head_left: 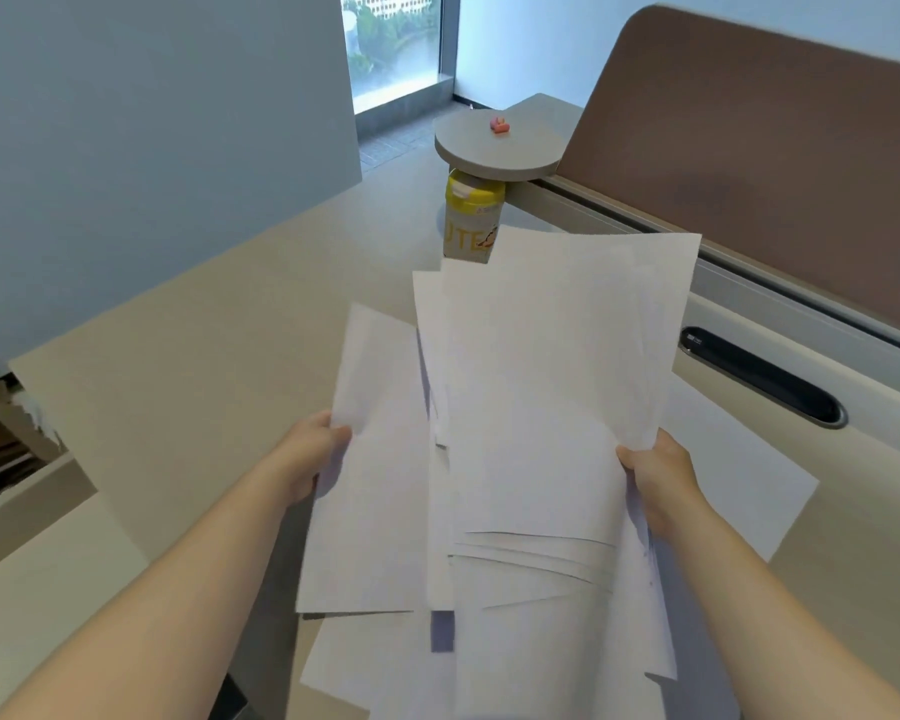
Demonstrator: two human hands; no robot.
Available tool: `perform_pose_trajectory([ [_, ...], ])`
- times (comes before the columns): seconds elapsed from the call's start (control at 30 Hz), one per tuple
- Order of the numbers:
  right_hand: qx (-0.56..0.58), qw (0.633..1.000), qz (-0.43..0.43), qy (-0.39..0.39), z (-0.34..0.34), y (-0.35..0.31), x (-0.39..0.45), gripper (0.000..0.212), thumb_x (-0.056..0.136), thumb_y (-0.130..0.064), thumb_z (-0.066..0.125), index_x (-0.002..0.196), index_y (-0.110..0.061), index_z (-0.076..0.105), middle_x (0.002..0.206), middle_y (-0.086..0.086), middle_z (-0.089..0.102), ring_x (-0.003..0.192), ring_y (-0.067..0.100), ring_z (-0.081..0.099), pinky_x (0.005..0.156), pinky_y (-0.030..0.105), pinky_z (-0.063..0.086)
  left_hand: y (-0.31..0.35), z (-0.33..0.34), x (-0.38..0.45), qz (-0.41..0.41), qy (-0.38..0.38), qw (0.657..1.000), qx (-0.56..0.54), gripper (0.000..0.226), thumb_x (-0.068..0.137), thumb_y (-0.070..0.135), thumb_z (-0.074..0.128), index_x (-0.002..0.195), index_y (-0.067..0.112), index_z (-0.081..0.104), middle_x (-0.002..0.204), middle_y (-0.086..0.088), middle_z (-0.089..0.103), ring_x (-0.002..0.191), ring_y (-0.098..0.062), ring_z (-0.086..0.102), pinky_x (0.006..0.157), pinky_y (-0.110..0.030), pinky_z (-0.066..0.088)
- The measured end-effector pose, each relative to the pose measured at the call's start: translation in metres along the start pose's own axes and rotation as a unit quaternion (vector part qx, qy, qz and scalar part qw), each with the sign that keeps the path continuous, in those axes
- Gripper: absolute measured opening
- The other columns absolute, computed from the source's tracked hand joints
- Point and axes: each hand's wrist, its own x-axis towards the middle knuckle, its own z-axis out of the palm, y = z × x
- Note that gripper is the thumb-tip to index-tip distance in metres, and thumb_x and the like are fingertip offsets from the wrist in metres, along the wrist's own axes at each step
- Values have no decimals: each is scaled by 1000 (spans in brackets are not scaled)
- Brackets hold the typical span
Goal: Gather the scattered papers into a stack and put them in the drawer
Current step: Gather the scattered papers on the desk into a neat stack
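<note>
A loose, uneven bundle of several white papers [536,407] is lifted above the beige desk [188,387], its sheets fanned and misaligned. My left hand [307,454] pinches the left edge of the leftmost sheet. On the bundle's right edge, my right hand [658,480] has its thumb on top. One more white sheet [733,475] lies flat on the desk under the right hand. More sheets hang below the bundle toward the desk's near edge. No drawer is clearly visible.
A yellow-lidded canister [471,220] stands behind the papers under a round grey shelf [494,148] carrying a small pink object [500,124]. A brown partition [749,122] and a black cable slot [759,376] run along the right. Cardboard boxes [6,433] sit off the desk's left edge.
</note>
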Motion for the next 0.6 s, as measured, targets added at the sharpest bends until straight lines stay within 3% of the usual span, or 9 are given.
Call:
perform_pose_trajectory([
  [0.07,-7,1000,1,-17,14,4,-1,44,86,12,42,128,1,49,128,18,56,98,24,50,83,30,44,3,11,-3,-46,-29,998,-30,43,100,14,28,139,-4,34,131,-18,53,116,-34,54,92,-36,41],
  [0.17,-19,998,1,-55,39,9,-3,40,84,17,40,120,4,52,108,12,58,90,22,53,53,11,49,9,19,0,-90,-103,989,-53,56,98,41,23,143,10,33,124,-11,60,103,-24,66,77,-26,54],
  [0.2,-29,997,0,-69,47,11,-3,39,84,18,40,115,0,54,104,8,57,85,21,54,48,7,47,10,22,1,-93,-119,987,-45,55,97,41,27,144,13,31,127,-6,57,111,-21,62,85,-26,53],
  [0.27,-38,994,12,-100,58,16,0,34,82,18,40,103,-5,54,105,9,60,85,25,58,61,16,51,5,24,8,-79,-112,991,-7,49,97,17,41,144,8,29,125,1,52,119,-22,52,98,-31,41],
  [0.33,-66,991,26,-117,61,17,4,25,82,15,41,90,-2,58,100,14,63,87,28,60,73,30,51,0,21,20,-37,-86,995,16,47,91,-11,39,137,-2,36,116,-8,55,102,-25,54,92,-35,41],
  [0.4,-134,986,19,-98,57,14,8,22,82,8,45,70,-9,53,77,8,58,69,21,54,65,24,46,-3,16,30,-15,-35,998,47,45,87,-16,41,130,-5,43,119,-17,56,101,-24,51,91,-36,40],
  [0.43,-158,985,1,-64,53,13,9,18,83,4,47,72,-9,52,74,4,53,67,17,51,61,21,43,-3,13,34,-1,-3,997,72,42,86,-15,43,128,-7,46,116,-19,57,101,-24,51,89,-35,39],
  [0.5,-205,978,-29,6,38,13,12,18,86,-3,49,102,-5,57,99,5,56,95,21,57,77,20,45,-1,10,39,20,35,994,99,38,85,-12,46,123,-8,50,106,-14,56,98,-23,51,86,-32,38],
  [0.6,-251,962,-9,108,10,16,18,45,85,-11,56,128,-4,45,137,14,43,125,31,43,100,38,39,-2,13,41,30,38,994,94,38,86,-11,46,124,-8,49,105,-11,54,98,-23,50,87,-31,38],
])
